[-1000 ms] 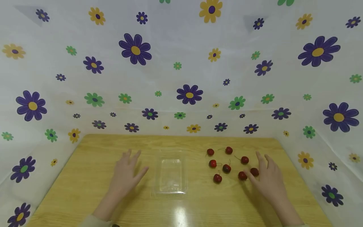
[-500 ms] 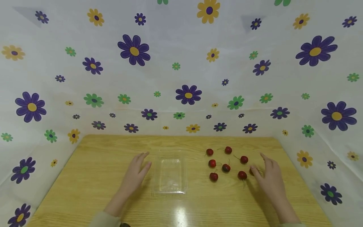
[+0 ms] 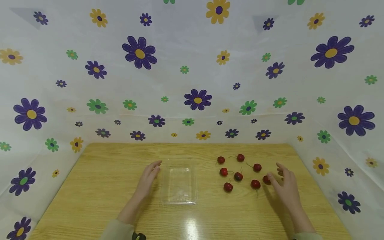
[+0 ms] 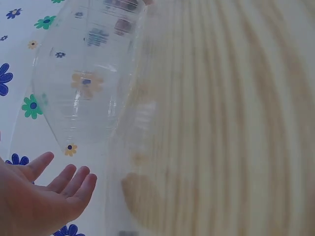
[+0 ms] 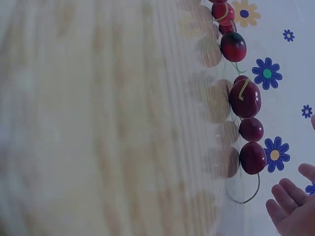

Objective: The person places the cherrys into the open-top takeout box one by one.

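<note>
A clear plastic box (image 3: 180, 202) stands on the wooden table, also seen tall and transparent in the left wrist view (image 4: 88, 113). Just off its left side hovers my left hand (image 3: 147, 181), fingers extended and holding nothing. Several dark red cherries with stems, among them a bright one (image 3: 223, 171), lie scattered to the right of the box. My right hand (image 3: 286, 186) is beside the rightmost cherry (image 3: 266, 180), its thumb close to that fruit. In the right wrist view a gap shows between the fingers (image 5: 285, 196) and the nearest cherry (image 5: 253, 158).
The wooden table (image 3: 210, 220) carries the box and the fruit. A white sheet with printed flowers (image 3: 168, 76) rises behind the table and along both sides. A dark object (image 3: 138, 236) shows at the left sleeve.
My left hand has moved right, up to the box's side, its fingers drawing closer together. The right hand has shifted slightly, staying near the rightmost cherry. One front cherry has rolled a little.
</note>
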### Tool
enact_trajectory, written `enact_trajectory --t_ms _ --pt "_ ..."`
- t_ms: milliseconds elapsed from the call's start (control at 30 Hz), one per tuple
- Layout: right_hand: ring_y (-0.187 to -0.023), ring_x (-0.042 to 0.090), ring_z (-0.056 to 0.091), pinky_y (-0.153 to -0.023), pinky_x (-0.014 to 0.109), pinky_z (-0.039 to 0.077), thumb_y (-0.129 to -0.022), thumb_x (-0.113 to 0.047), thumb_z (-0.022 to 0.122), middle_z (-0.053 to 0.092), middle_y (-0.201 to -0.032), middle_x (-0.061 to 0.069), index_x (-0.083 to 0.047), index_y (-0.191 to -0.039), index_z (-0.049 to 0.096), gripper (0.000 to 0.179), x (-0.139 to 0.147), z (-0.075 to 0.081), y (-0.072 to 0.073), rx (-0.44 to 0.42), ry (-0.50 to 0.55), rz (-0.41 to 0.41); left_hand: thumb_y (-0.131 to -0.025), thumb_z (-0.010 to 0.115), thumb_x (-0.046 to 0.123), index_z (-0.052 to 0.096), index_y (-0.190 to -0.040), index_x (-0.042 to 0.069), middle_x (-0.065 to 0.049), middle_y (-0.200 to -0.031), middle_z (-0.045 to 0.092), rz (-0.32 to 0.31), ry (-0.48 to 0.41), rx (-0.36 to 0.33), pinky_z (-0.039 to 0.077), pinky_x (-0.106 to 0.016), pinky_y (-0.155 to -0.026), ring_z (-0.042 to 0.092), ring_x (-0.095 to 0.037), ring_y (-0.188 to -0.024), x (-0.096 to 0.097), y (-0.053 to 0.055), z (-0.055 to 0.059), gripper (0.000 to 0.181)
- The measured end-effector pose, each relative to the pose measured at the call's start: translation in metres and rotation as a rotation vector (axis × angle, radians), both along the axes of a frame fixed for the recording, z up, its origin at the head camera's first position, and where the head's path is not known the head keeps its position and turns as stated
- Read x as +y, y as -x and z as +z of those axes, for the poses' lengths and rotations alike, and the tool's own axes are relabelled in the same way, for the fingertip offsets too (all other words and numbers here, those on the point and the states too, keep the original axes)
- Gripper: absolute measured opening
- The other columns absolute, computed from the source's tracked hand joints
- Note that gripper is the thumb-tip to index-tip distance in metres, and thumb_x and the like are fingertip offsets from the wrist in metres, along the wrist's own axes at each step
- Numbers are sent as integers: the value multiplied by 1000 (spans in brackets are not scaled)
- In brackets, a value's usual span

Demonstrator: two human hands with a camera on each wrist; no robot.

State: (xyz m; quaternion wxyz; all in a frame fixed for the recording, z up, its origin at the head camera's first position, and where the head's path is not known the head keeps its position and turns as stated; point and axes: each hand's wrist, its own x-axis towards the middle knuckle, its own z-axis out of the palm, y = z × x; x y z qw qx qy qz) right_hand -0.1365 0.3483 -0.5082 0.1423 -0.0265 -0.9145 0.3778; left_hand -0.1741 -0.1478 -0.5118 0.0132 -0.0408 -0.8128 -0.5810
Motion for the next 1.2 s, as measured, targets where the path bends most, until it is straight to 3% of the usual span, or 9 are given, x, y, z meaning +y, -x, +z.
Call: enact_trajectory --t_ms 133,233,433,567,667,800,867,1033,1200 --pt "-128 55 50 -96 9 40 -110 -25 58 45 -143 40 13 -156 35 64 4 -3 1 -23 59 -9 -115 37 23 51 -148 -9 -33 -147 55 43 -149 -62 53 -43 -104 60 -39 -128 5 4 -2 48" --pt "-130 57 48 -86 -7 27 -110 -23 56 43 -146 42 15 -155 34 63 6 -4 2 -48 135 -5 -115 36 24 49 -149 -11 -30 -141 58 72 -287 -122 56 -32 -97 65 -23 -116 9 5 -4 50" --pt "-137 50 44 -88 -1 30 -114 -28 48 41 -151 39 12 -160 28 64 9 -6 0 -164 224 -38 -115 35 30 42 -151 -12 -13 -130 62 57 -484 -234 56 -23 -89 65 -8 -102 8 5 -8 56" --pt "-141 48 39 -113 37 39 -116 -33 42 37 -155 37 9 -162 24 65 11 -8 -1 -217 254 -41 -114 38 28 42 -152 -11 -10 -127 62 40 -523 -279 56 -23 -87 64 -8 -101 5 5 -10 55" --pt "-137 34 43 -113 52 37 -116 -36 41 38 -156 34 6 -164 23 66 12 -10 -1 -248 278 -59 -112 43 23 42 -152 -12 -8 -126 63 29 -532 -299 56 -24 -87 64 -8 -101 3 5 -11 53" --pt "-112 -10 45 -100 16 38 -115 -37 43 43 -155 27 2 -164 26 65 13 -12 -1 -275 284 -100 -108 51 15 43 -154 -11 -8 -129 64 6 -526 -329 55 -23 -85 63 -8 -101 0 5 -14 53" --pt "-99 -22 40 -90 4 35 -115 -35 45 45 -155 28 3 -164 28 64 13 -13 -1 -272 285 -99 -107 54 11 43 -154 -9 -6 -129 64 -6 -520 -347 56 -23 -84 63 -8 -101 -1 6 -15 53" --pt "-97 -24 40 -86 -3 34 -112 -28 55 47 -151 30 6 -160 33 63 11 -15 -1 -242 273 -67 -104 61 3 46 -153 -7 0 -124 67 -19 -512 -373 56 -23 -83 63 -7 -99 -4 6 -18 53" --pt "-102 -21 40 -90 -4 32 -108 -22 63 49 -149 30 6 -157 39 61 10 -18 0 -237 225 -43 -101 63 1 48 -153 -6 -11 -137 64 -30 -469 -375 55 -23 -84 63 -6 -101 -5 6 -20 55"
